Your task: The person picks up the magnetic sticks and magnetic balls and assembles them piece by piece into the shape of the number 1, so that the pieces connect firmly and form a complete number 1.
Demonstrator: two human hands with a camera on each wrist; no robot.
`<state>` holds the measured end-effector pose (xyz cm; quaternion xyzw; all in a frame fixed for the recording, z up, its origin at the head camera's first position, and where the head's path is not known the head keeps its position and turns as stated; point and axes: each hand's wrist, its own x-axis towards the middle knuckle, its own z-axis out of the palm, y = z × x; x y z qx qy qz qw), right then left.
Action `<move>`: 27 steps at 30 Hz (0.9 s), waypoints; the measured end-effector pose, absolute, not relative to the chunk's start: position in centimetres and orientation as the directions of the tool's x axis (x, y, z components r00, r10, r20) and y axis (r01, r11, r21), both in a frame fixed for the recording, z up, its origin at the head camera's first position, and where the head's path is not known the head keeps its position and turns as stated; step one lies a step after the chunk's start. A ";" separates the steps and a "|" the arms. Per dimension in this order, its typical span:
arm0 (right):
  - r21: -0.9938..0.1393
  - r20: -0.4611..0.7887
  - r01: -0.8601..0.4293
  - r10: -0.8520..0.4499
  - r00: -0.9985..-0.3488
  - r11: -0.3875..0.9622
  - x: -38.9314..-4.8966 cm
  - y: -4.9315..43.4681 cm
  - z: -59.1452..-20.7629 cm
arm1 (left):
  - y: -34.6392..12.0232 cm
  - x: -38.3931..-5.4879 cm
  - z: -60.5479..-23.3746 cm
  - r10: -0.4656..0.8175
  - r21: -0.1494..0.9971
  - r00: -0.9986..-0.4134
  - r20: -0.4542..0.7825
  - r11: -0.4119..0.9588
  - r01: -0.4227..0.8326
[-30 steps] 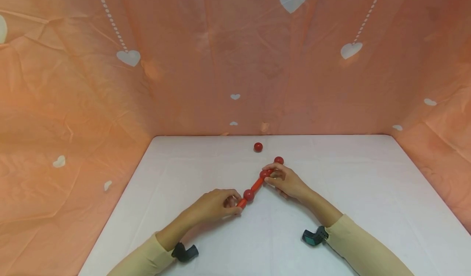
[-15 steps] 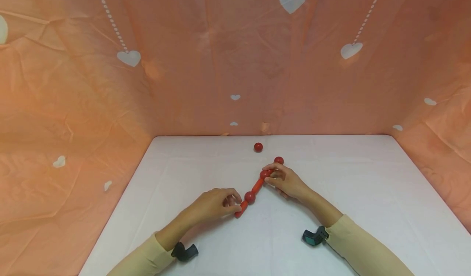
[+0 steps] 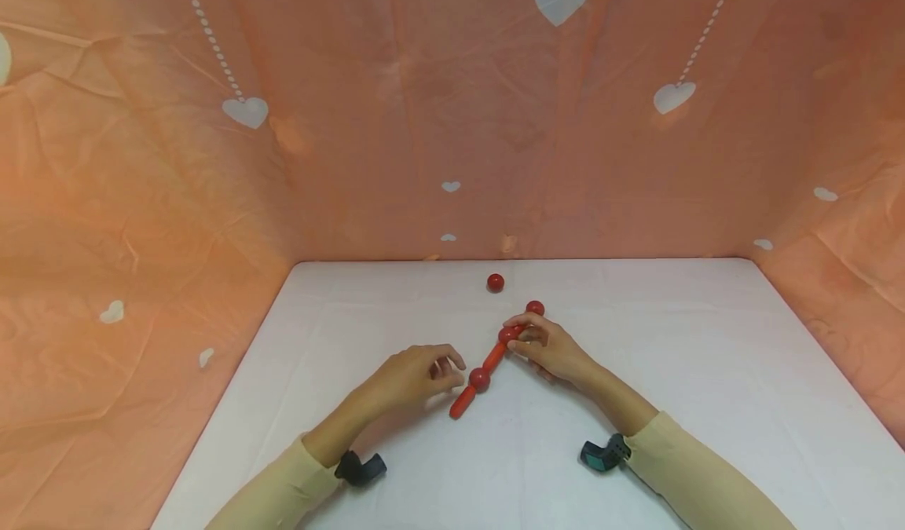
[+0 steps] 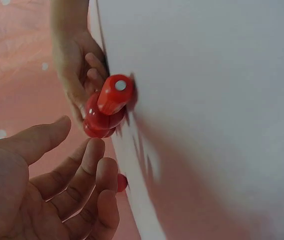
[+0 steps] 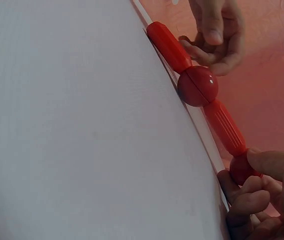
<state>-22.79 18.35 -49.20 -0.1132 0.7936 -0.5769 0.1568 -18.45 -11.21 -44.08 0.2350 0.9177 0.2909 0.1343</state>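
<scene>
A chain of red balls and orange-red rods lies slantwise on the white table in the head view. My right hand (image 3: 555, 351) pinches one red ball (image 3: 506, 335) of it between thumb and fingers, partly covering the stretch toward the far-end ball (image 3: 535, 308). A ridged rod (image 5: 225, 127) links the pinched ball to a middle ball (image 3: 479, 379). From there the near-end rod (image 3: 462, 403) points toward the front, with a silvery round spot on its end face in the left wrist view. Beside the middle ball hovers my left hand (image 3: 417, 374), fingers loosely bent and holding nothing.
One loose red ball (image 3: 496, 283) sits by the table's far edge, beyond the chain. An orange-pink cloth with white hearts (image 3: 452, 145) surrounds the white table (image 3: 636, 310) at the back and sides. Both wrists wear dark camera mounts (image 3: 360, 469).
My left hand has let go of the near-end rod and risen slightly away from it. That rod now lies fully in view. The right hand has kept its place and its hold.
</scene>
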 end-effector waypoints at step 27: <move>-0.945 -0.133 0.015 -0.342 -0.930 0.327 -22.8 18.3 -49.1 | -9.5 -25.9 -43.6 0.430 0.588 -0.902 0.039 0.720 0.369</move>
